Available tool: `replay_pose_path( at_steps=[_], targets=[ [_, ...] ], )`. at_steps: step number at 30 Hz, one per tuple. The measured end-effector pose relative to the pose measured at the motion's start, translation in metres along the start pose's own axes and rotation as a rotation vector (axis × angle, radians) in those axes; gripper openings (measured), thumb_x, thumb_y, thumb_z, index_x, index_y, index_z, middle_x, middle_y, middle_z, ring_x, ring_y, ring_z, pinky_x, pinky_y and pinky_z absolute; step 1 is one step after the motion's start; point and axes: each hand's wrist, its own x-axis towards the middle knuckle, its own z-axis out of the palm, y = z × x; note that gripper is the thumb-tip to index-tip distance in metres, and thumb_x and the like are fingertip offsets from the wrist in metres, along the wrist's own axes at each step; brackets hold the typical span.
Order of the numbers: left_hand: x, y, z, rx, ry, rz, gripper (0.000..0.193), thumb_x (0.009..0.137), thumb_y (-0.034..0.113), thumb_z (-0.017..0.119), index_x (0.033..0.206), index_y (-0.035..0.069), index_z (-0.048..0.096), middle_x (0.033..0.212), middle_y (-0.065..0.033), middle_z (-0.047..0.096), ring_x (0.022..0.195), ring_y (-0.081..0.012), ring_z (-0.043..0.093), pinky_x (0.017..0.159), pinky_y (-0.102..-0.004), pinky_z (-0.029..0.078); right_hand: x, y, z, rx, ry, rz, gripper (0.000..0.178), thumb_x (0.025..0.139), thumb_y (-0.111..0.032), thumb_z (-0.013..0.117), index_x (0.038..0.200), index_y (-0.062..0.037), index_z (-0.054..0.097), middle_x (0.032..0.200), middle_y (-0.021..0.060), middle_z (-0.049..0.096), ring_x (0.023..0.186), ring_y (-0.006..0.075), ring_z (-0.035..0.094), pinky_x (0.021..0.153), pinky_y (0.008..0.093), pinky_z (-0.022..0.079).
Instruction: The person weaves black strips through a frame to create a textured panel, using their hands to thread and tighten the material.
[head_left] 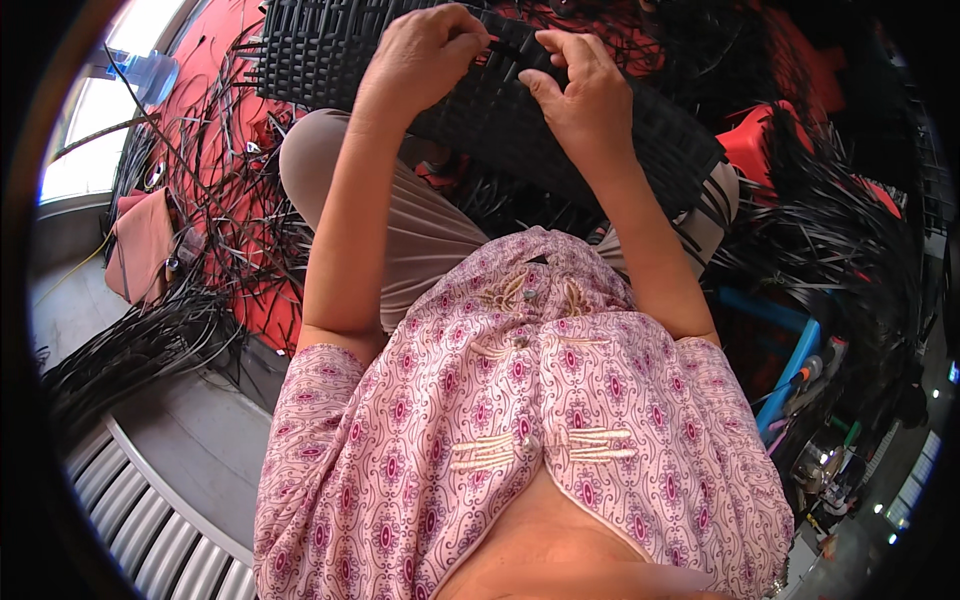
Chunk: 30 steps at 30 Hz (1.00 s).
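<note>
A black panel woven from flat strips [310, 50] lies across my lap and knees, with loose strip ends sticking out at its left edge. My left hand [425, 55] rests over its upper middle, fingers curled and pinched on a thin black strip [503, 45] at the weave. Just to the right, my right hand [590, 100] hovers at the panel with thumb and forefinger apart, and nothing shows between them. Part of the weave under both hands is hidden.
Loose black strips [830, 230] heap up at the right, and a bundle [150, 345] lies at the left. Red sheeting [225, 150] is strewn with strips. A pink cloth [140, 250], a clear blue plastic bottle [155, 78], a red plastic piece [750, 145] and a blue frame [790, 375] stand around.
</note>
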Motion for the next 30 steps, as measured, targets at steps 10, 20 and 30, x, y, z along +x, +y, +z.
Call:
replay_pose_path(
  at_steps=[10, 20, 30],
  targets=[
    [-0.003, 0.052, -0.043, -0.329, -0.044, 0.088, 0.014, 0.091, 0.01, 0.065, 0.101, 0.003, 0.071, 0.079, 0.0015, 0.066, 0.065, -0.0061, 0.06, 0.06, -0.0206, 0.048, 0.037, -0.008, -0.013, 0.995, -0.272, 0.205, 0.026, 0.094, -0.023, 0.07, 0.11, -0.0018, 0.072, 0.089, 0.0048, 0.072, 0.081, 0.0099, 0.066, 0.071, 0.0231, 0.053],
    [-0.001, -0.034, 0.072, 0.359, 0.283, 0.129, 0.027, 0.085, 0.023, 0.074, 0.1, 0.002, 0.073, 0.092, -0.0123, 0.073, 0.082, -0.0276, 0.072, 0.076, -0.0364, 0.056, 0.006, 0.024, 0.007, 0.538, -0.226, 0.63, 0.013, 0.09, -0.017, 0.072, 0.093, -0.0059, 0.078, 0.069, -0.0029, 0.065, 0.057, 0.0016, 0.054, 0.05, 0.0182, 0.042],
    [0.006, -0.042, 0.067, 0.117, 0.135, 0.021, 0.028, 0.09, 0.015, 0.065, 0.111, -0.003, 0.07, 0.095, -0.0168, 0.074, 0.072, -0.0193, 0.075, 0.07, -0.0304, 0.057, 0.011, 0.028, 0.038, 0.229, -0.177, 0.443, 0.024, 0.087, -0.024, 0.065, 0.083, -0.0024, 0.075, 0.077, 0.023, 0.068, 0.076, 0.0416, 0.069, 0.073, 0.0468, 0.056]
  ],
)
